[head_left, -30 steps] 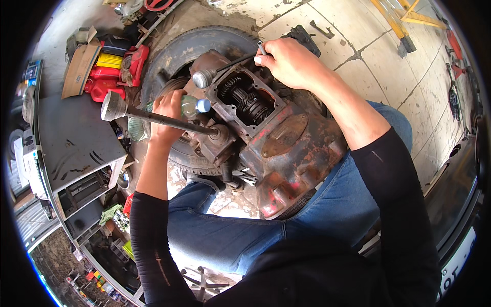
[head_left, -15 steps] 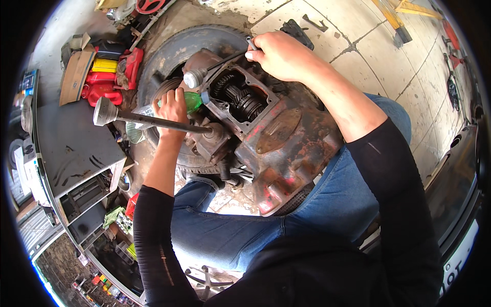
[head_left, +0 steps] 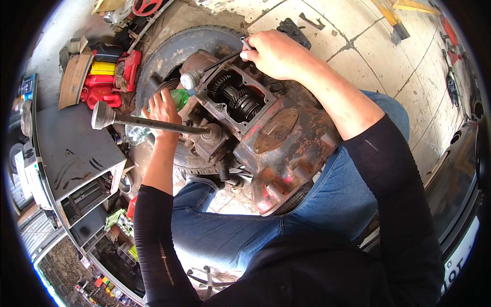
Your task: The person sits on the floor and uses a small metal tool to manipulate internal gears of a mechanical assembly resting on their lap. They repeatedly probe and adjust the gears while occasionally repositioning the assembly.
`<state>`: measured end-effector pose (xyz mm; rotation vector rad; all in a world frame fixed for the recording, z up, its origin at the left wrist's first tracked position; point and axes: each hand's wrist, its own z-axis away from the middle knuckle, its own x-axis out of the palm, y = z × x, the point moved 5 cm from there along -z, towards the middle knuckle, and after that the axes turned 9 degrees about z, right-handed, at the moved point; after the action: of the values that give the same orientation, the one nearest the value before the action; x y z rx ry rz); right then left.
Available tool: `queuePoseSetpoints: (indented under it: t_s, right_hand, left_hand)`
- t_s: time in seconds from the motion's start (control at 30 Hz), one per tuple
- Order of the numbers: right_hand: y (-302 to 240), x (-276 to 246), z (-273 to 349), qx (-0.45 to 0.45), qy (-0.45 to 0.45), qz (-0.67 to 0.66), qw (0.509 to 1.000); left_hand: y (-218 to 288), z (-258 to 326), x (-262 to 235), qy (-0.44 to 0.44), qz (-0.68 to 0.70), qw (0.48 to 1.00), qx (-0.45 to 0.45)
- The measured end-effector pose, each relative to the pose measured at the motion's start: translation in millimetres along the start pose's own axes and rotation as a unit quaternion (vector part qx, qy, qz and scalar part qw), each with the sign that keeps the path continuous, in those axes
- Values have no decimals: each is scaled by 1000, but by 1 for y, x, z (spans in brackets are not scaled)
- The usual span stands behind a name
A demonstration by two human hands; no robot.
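My left hand (head_left: 163, 113) is wrapped round a green see-through plastic bottle (head_left: 180, 97), lying nearly level just left of the open gearbox (head_left: 273, 128). Part of the bottle is hidden behind my fingers and a long gear lever (head_left: 153, 123) that crosses my wrist. Inside the rectangular opening, dark metal gears (head_left: 238, 100) show. Beyond its far edge, my right hand (head_left: 271, 53) is closed on a short metal rod (head_left: 246, 43), whose end sticks out past the thumb; the rest is hidden. A second lever with a grey knob (head_left: 191, 79) lies along the opening's far left side.
The gearbox rests on a large tyre (head_left: 189, 43) between my legs. Red containers (head_left: 102, 89) and a cardboard piece (head_left: 75, 79) stand at the far left, beside a grey cabinet (head_left: 76, 148). A dark part (head_left: 294, 33) lies on the tiled floor; yellow metal legs (head_left: 391, 20) stand at far right.
My left hand has drawn the bottle left, away from the gearbox opening's edge. My right hand has shifted slightly left, still holding the rod.
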<state>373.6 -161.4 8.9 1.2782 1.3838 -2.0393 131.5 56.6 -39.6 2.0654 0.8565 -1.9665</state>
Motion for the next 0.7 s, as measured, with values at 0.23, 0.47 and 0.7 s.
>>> queuePoseSetpoints:
  t_s: [0.23, 0.47, 0.7]
  right_hand:
    - [1, 1, -1, 9, 0, 5, 1000]
    - [-2, -2, 2, 15, -4, -2, 1000]
    - [-3, -4, 2, 22, -17, 10, 1000]
  left_hand:
    - [9, 5, 5, 5, -5, 1000, 27]
    - [11, 3, 1, 53, -14, 998, 40]
    - [3, 0, 0, 33, -24, 999, 24]
